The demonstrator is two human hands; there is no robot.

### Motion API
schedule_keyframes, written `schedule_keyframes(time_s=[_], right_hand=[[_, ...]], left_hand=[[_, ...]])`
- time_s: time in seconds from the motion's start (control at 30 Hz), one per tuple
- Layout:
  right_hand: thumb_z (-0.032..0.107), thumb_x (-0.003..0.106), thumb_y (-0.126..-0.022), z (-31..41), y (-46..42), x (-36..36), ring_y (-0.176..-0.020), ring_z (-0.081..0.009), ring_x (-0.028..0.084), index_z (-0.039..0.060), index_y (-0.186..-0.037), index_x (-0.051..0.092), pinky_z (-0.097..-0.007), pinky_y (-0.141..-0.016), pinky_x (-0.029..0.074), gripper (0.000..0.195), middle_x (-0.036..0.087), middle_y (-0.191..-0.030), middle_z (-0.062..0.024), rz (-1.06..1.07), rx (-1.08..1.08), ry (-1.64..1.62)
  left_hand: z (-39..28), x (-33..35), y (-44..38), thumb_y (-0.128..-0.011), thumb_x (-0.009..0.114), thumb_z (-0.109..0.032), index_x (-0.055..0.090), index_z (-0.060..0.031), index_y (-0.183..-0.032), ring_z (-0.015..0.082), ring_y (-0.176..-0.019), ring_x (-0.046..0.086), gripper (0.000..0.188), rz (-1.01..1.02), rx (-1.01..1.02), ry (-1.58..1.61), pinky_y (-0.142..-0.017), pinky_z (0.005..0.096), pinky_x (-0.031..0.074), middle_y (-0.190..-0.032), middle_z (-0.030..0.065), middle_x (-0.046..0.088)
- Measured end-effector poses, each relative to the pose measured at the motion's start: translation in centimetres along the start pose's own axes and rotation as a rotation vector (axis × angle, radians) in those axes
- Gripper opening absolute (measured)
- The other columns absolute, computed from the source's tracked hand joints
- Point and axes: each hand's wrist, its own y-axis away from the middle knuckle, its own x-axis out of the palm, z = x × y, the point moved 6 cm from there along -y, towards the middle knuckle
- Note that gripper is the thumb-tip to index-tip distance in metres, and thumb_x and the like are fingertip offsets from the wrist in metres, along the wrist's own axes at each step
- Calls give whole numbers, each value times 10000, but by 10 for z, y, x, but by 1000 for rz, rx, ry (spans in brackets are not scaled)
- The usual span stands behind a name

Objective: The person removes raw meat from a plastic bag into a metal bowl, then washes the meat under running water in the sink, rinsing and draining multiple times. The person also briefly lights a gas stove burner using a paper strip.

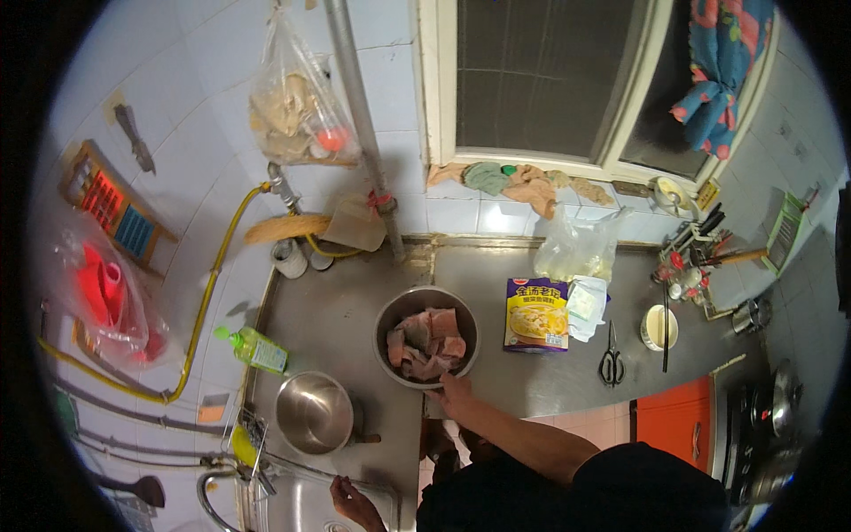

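Note:
My right hand point(455, 396) grips the near rim of a deep stainless-steel bowl point(380, 352), fingers at its edge. Inside lie several pieces of raw pinkish fish point(429, 339), some with grey skin. Down at the left, my left hand point(356, 505) hovers by the edge of the steel sink point(299, 505), loosely curled, with nothing seen in it. An empty steel saucepan point(314, 412) stands between the sink and the bowl. To the bowl's right are a purple and yellow seasoning packet point(537, 316) and black-handled kitchen scissors point(611, 366).
A green dish-soap bottle point(259, 351) leans near the left wall. Behind the packet sits a clear plastic bag point(578, 249), with a small white packet point(586, 309) beside it. Chopsticks point(665, 332) rest across a white bowl point(655, 329). A gas stove point(738, 432) stands at the right.

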Motion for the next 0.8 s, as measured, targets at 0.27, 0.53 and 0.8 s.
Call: schedule_keyframes(time_s=[0.27,0.53,0.8], right_hand=[[188,650,-982,24,-24,-8,-1105,-289,654,45,-1325,486,-466,-878,636,407,542,-1327,-134,192,-132,28],[313,616,-1020,-25,12,-71,-894,-227,722,-5,-1229,603,-363,-777,626,380,668,-1064,-152,243,-134,293],[180,477,-1066,-44,55,-154,-876,-244,732,-32,-1267,593,-371,-796,620,314,729,-924,-155,61,-82,538]], left_hand=[[-24,50,-32,-989,633,-220,699,7,-1035,292,-798,712,241,277,-144,307,-811,460,558,-871,147,734],[-61,90,-49,-1007,606,-127,633,26,-889,207,-731,692,195,580,17,185,-698,363,545,-764,124,707],[-157,72,-82,-1006,643,-196,658,29,-1064,263,-840,699,232,947,-166,785,-800,404,578,-943,184,714]])
